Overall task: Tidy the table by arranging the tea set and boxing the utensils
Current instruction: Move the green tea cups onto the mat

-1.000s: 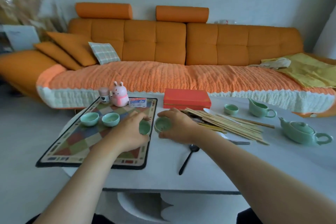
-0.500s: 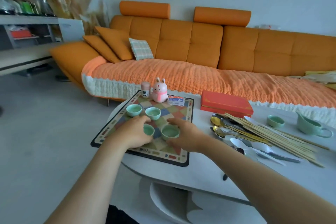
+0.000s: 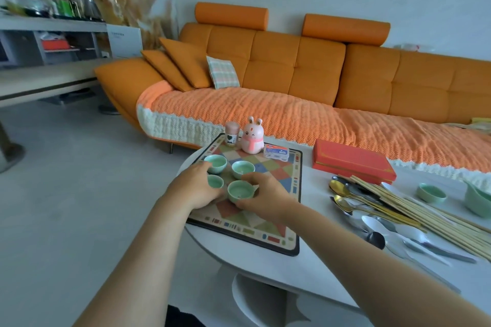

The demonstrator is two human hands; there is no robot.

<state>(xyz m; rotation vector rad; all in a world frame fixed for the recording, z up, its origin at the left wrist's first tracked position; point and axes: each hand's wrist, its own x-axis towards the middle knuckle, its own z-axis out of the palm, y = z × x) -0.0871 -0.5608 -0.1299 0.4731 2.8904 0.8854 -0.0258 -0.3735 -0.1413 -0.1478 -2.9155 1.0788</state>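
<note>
Several small green teacups stand on a patterned mat (image 3: 276, 236) at the table's left end. My left hand (image 3: 195, 188) grips one cup (image 3: 215, 182) on the mat, just in front of a far-left cup (image 3: 215, 163). My right hand (image 3: 265, 198) holds another cup (image 3: 240, 191) beside it, in front of a fourth cup (image 3: 243, 168). To the right lie spoons (image 3: 372, 220) and a bundle of chopsticks (image 3: 425, 215). A red box (image 3: 352, 160) sits shut behind them. One more cup (image 3: 431, 193) and a green pitcher (image 3: 478, 202) stand at the far right.
A pink rabbit figure (image 3: 252, 139), a small jar (image 3: 231, 134) and a small packet (image 3: 276, 152) stand along the mat's far edge. The white table's (image 3: 265, 265) rounded left edge is just beside the mat. An orange sofa (image 3: 292, 87) runs behind the table.
Both hands carried their cups leftward from the bare table onto the mat and set them down close behind the two standing cups. My view swung left, and the teapot left the frame.
</note>
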